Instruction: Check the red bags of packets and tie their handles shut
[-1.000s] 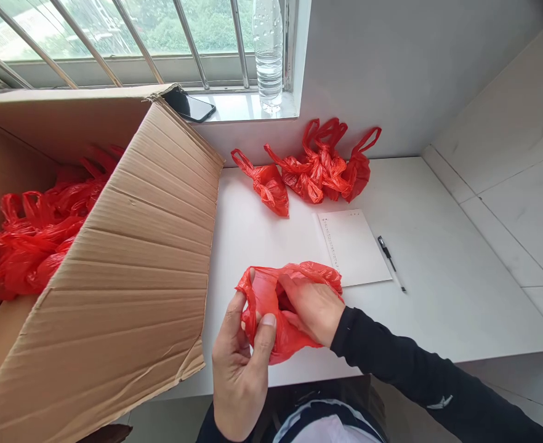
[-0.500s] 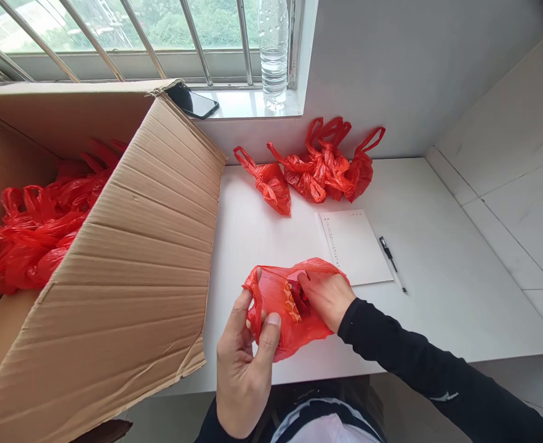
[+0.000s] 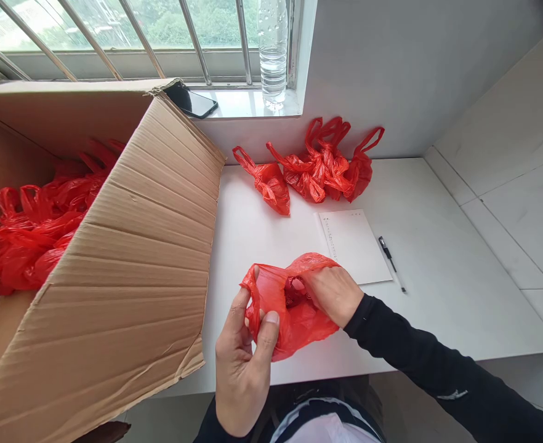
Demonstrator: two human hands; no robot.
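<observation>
Over the table's front part, a red plastic bag (image 3: 294,335) hangs spread at its mouth. My left hand (image 3: 246,363) pinches the bag's left rim between thumb and fingers. From the right, my right hand (image 3: 336,292) reaches into the bag's mouth, and its fingers are hidden by the red plastic. Some dark red packets (image 3: 295,292) show inside the opening, only in part; their exact kind is not plain.
A large cardboard box (image 3: 133,246) with a heap of red bags (image 3: 45,234) stands at left. Several knotted red bags (image 3: 331,166) lie by the wall. A notebook (image 3: 357,246), pen (image 3: 391,261), phone (image 3: 193,101) and water bottle (image 3: 274,61) are beyond.
My right hand has shifted slightly right, with its fingers now out of sight in the bag. The orange-patterned packet seen beside them before is hidden. My left hand keeps its hold.
</observation>
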